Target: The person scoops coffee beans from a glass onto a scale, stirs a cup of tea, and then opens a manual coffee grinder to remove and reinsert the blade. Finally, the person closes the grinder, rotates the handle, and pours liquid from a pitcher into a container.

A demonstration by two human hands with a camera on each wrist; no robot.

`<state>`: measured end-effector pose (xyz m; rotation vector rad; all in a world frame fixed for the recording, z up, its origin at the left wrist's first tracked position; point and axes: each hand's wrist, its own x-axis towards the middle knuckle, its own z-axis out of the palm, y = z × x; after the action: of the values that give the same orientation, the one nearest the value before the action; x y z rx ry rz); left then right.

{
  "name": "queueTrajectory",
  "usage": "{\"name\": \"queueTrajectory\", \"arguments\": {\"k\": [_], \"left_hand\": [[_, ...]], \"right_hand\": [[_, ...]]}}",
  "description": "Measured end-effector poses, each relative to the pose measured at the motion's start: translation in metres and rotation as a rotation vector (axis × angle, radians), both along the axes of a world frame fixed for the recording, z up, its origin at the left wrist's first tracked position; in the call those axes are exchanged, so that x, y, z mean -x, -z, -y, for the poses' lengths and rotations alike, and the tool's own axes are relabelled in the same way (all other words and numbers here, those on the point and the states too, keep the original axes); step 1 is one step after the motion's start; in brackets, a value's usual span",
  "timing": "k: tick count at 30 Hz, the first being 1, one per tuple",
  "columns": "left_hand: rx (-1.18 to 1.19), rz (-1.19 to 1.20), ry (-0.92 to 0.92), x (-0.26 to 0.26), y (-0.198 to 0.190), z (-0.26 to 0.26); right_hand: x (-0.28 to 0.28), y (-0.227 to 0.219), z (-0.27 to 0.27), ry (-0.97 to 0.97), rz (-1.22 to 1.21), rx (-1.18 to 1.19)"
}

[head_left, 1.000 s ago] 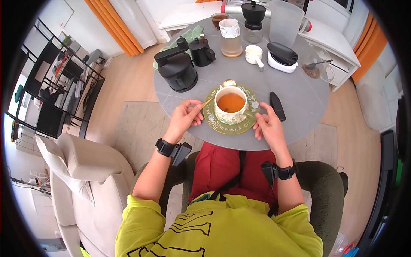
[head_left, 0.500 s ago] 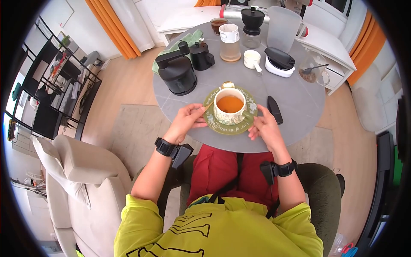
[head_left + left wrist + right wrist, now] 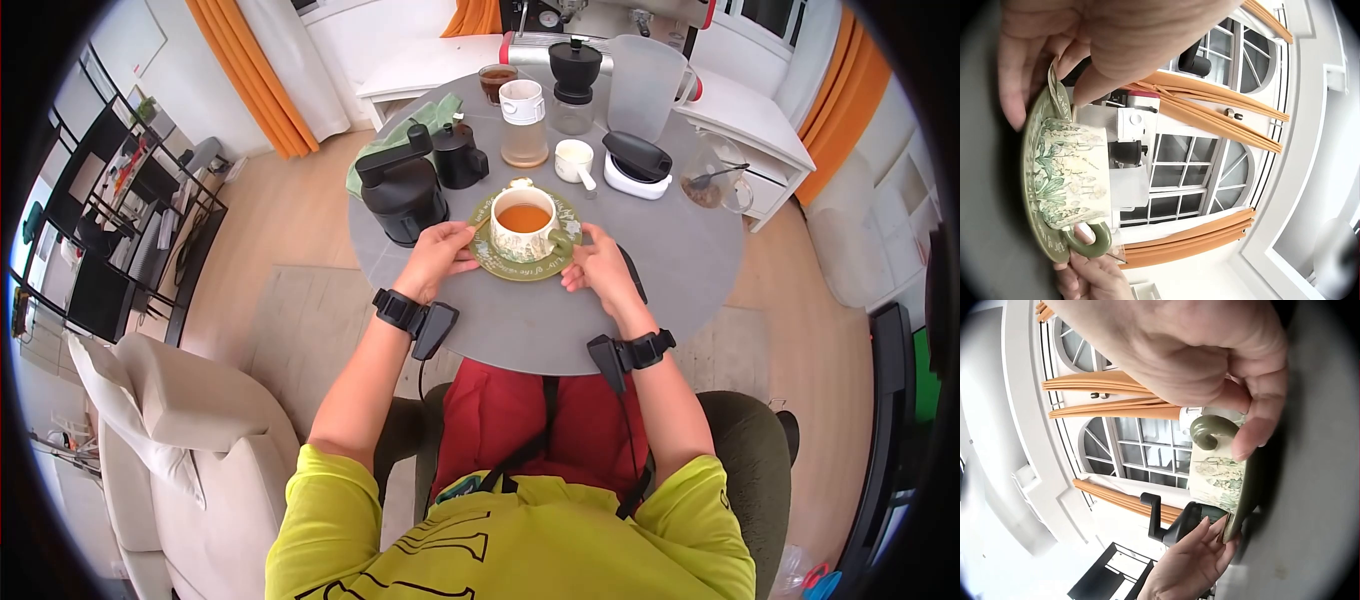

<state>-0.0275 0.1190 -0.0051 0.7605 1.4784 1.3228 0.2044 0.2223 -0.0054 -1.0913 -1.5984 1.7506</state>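
A floral cup [image 3: 522, 243] of amber-brown liquid stands on a green saucer [image 3: 505, 268] with white lettering. My left hand [image 3: 436, 258] pinches the saucer's left rim, beside a small spoon [image 3: 1060, 94] seen in the left wrist view. On the opposite side, my right hand [image 3: 603, 268] pinches the rim near the cup's green handle [image 3: 1094, 241]. In the right wrist view the right thumb and fingers [image 3: 1252, 439] lie at the saucer's edge, and the saucer's underside is in shadow. Whether it touches the table cannot be told.
Behind the saucer on the grey round table [image 3: 500, 330] stand a black grinder [image 3: 402, 200], a black pot [image 3: 459, 157], a lidded carafe [image 3: 524, 130], a small white cup [image 3: 573, 160], a white scale [image 3: 636, 180] and a glass jug [image 3: 708, 180]. A dark object lies beside the right hand.
Both hands and the saucer with its cup have moved forward over the table, away from the body, and slightly left. The right fingers have come back onto the rim.
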Motion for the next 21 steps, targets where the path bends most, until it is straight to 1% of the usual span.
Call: {"name": "queueTrajectory", "arguments": {"k": [8,15,17,19,20,21], "left_hand": [[0.008,-0.006,-0.048,0.005,0.000,-0.014],[-0.013,0.040,0.002,0.001,0.000,-0.008],[-0.016,0.057,0.004,-0.004,-0.003,-0.002],[-0.050,0.055,-0.067,-0.013,-0.006,0.010],[-0.053,0.056,-0.066,-0.018,-0.010,0.019],[-0.029,-0.021,-0.090,-0.023,-0.016,0.031]], "right_hand": [[0.007,-0.006,-0.007,-0.004,0.015,0.012],[0.007,-0.006,-0.007,-0.012,0.021,0.013],[0.007,-0.004,-0.007,-0.013,0.022,0.006],[0.003,-0.005,-0.006,-0.009,0.024,-0.004],[0.000,-0.006,-0.005,-0.024,0.065,-0.047],[-0.002,-0.008,-0.006,-0.042,0.107,-0.091]]}}
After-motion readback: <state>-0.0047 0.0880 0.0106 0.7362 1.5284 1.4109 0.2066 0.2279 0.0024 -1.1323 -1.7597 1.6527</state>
